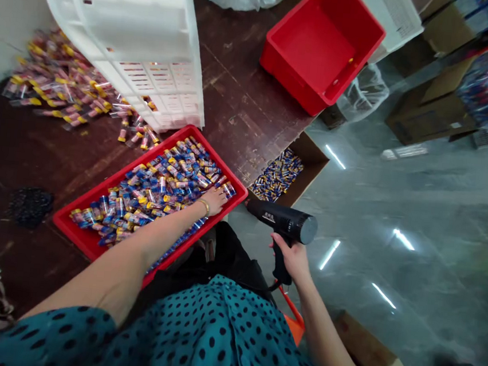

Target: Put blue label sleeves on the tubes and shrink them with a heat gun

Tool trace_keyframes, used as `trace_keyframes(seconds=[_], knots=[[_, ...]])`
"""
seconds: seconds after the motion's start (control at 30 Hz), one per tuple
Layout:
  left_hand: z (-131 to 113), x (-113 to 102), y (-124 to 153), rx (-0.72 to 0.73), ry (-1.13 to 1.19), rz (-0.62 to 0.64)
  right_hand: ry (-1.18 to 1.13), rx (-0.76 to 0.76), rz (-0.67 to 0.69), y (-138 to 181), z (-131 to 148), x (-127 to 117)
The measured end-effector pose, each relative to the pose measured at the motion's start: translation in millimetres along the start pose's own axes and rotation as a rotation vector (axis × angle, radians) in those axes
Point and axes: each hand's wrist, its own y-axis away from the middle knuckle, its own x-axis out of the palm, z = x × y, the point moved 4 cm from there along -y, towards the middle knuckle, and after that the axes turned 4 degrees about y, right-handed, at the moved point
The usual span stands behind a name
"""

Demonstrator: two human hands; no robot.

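Note:
In the head view a black heat gun point(286, 219) is in my right hand point(292, 259), fingers wrapped round its handle. The nozzle points left at the near corner of a shallow red tray point(97, 186). Many small clear tubes point(161, 184) with blue and yellow ends and pinkish contents fill that tray. My left hand point(215, 200), with a bracelet at the wrist, lies on the tubes at the tray's right end. Its fingers are stretched out over them, and no tube shows in its grasp.
A white slatted crate point(153, 48) stands behind the tray, beside a pile of yellow-capped tubes point(64, 82). An empty-looking red bin point(327, 35) sits at the table's far end. Below the table edge, a cardboard box point(310, 166) holds more tubes. Further cardboard boxes point(433, 103) stand on the floor.

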Motion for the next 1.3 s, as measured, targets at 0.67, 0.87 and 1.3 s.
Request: trace_keyframes(seconds=[0.67, 0.87, 1.3], knots=[[39, 10, 287, -0.3, 0.144, -0.158, 0.088, -0.186, 0.252, 14, 24, 61], [26, 28, 313, -0.324, -0.046, -0.343, 0.164, -0.225, -0.033, 12, 24, 57], [-9, 90, 362, -0.644, 0.206, -0.408, 0.136, -0.213, -0.076, -5, 26, 44]])
